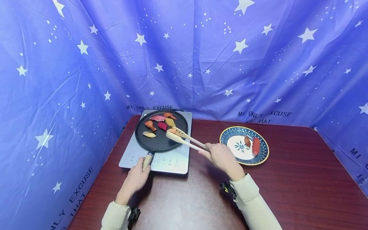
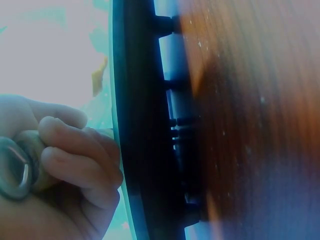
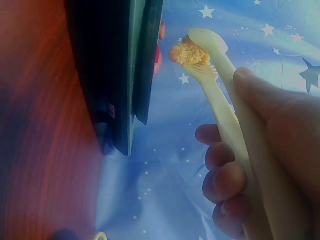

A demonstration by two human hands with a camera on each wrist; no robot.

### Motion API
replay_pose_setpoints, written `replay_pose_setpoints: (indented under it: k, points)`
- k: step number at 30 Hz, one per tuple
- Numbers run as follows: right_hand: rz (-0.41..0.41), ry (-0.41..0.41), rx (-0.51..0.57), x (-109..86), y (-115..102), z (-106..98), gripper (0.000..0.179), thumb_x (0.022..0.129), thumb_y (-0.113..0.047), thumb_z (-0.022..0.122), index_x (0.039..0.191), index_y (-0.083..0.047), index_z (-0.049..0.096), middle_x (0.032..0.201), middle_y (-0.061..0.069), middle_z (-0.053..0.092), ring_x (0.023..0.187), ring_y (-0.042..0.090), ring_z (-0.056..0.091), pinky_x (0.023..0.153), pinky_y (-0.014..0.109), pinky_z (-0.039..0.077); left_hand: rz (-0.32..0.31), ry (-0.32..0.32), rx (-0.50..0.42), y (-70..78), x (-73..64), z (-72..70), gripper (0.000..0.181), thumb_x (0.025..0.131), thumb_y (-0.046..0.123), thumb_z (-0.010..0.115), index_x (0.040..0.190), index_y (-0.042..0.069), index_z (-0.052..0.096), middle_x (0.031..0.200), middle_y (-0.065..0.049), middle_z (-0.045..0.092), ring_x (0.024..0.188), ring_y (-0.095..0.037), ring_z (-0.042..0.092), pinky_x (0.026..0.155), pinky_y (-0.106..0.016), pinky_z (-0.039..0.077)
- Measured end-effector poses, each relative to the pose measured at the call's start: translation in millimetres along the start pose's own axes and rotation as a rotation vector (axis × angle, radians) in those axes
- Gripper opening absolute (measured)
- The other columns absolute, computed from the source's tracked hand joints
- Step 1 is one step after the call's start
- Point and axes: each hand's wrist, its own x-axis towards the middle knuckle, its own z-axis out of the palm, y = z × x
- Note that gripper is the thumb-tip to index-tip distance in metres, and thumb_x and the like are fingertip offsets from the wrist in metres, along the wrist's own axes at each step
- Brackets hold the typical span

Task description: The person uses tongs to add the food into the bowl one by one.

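Note:
My left hand [image 1: 137,176] grips the wooden-coloured handle [image 1: 147,161] of a black frying pan [image 1: 169,145]; in the left wrist view the fingers [image 2: 82,165] curl round it. My right hand [image 1: 222,158] holds cream tongs [image 1: 189,140] over the pan's right side. Between the tong tips is a golden-brown fried piece of food [image 3: 189,53], lifted above the pan rim in the right wrist view. In the pan lie a drumstick-like brown piece [image 1: 150,125], a striped shell-like piece [image 1: 149,134], a dark red piece [image 1: 162,126], a pink slice [image 1: 157,118], a yellowish piece [image 1: 170,122] and an orange-red piece [image 1: 169,115].
The pan sits on a silver induction cooker [image 1: 129,159] at the table's left. To the right, a blue-patterned oval plate [image 1: 237,131] carries a red sausage [image 1: 255,147] and a small brown piece [image 1: 247,141]. Starry blue curtains [image 1: 212,80] hang behind the reddish-brown table [image 1: 302,179].

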Motion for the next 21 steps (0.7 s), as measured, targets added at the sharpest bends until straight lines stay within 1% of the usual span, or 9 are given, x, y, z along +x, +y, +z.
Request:
replay_pose_setpoints:
  k: [5,9,12,21]
  points:
    - [0.005,-0.031,-0.011,3.6,-3.3,0.4,0.031,0.087,-0.041,0.064,0.072,-0.016,0.054,0.052,-0.007,0.04,0.045,0.015,0.042,0.043,0.035,0.035,0.001,0.005,-0.001,-0.1,0.3,0.0,0.038,0.092,0.023,0.051,0.128,0.01,0.047,0.065,-0.006,0.05,0.057,-0.021,0.048,0.05,-0.035,0.038]
    - [-0.007,-0.039,-0.025,5.5,-6.1,-0.6,0.031,0.088,-0.042,0.064,0.073,-0.016,0.055,0.053,-0.008,0.041,0.045,0.014,0.043,0.043,0.035,0.035,0.003,0.007,-0.003,-0.2,0.6,-0.1,0.038,0.092,0.023,0.05,0.128,0.009,0.047,0.065,-0.006,0.05,0.057,-0.021,0.048,0.051,-0.035,0.038]
    - [-0.006,-0.046,-0.032,7.0,-7.7,-1.3,0.031,0.087,-0.042,0.064,0.073,-0.015,0.055,0.053,-0.007,0.041,0.045,0.015,0.043,0.042,0.035,0.035,-0.005,0.005,-0.007,-0.8,0.9,-0.2,0.038,0.092,0.024,0.05,0.128,0.01,0.047,0.065,-0.006,0.05,0.057,-0.021,0.048,0.052,-0.035,0.038]
    - [0.013,-0.07,-0.041,14.1,-9.9,-1.9,0.035,0.088,-0.044,0.063,0.07,-0.016,0.052,0.052,-0.005,0.041,0.044,0.017,0.043,0.042,0.036,0.034,0.012,0.007,-0.001,-1.6,0.4,0.0,0.039,0.092,0.024,0.051,0.127,0.01,0.047,0.066,-0.006,0.05,0.058,-0.021,0.048,0.052,-0.035,0.038]
